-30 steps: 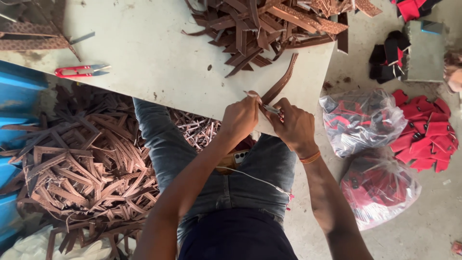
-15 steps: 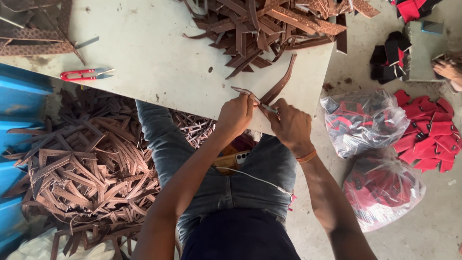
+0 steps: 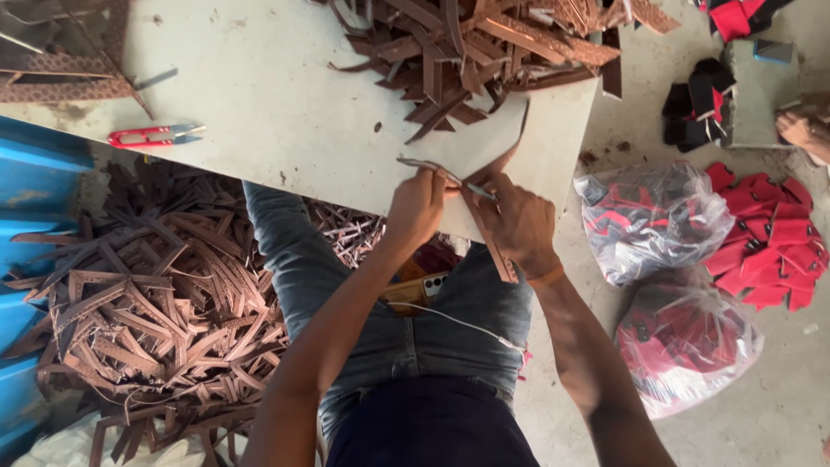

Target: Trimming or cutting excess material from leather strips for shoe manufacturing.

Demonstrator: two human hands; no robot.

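Both my hands meet at the near edge of the pale table (image 3: 285,130). My left hand (image 3: 419,207) pinches a brown V-shaped strap (image 3: 510,147), and a thin end of it sticks out to the left. My right hand (image 3: 517,223) grips a thin grey metal tool (image 3: 480,188) whose tip rests on the strap between the hands. One arm of the strap runs up over the table, and the other passes under my right hand toward my lap.
A heap of brown straps (image 3: 484,43) lies on the table's far side, with red snips (image 3: 151,136) at its left. More straps (image 3: 147,303) are piled on the floor by a blue bin (image 3: 35,164). Right: plastic bags (image 3: 657,216) and loose red pieces (image 3: 769,233).
Both hands stay at the table edge. The thin strap end now sticks out further to the left of my left hand.
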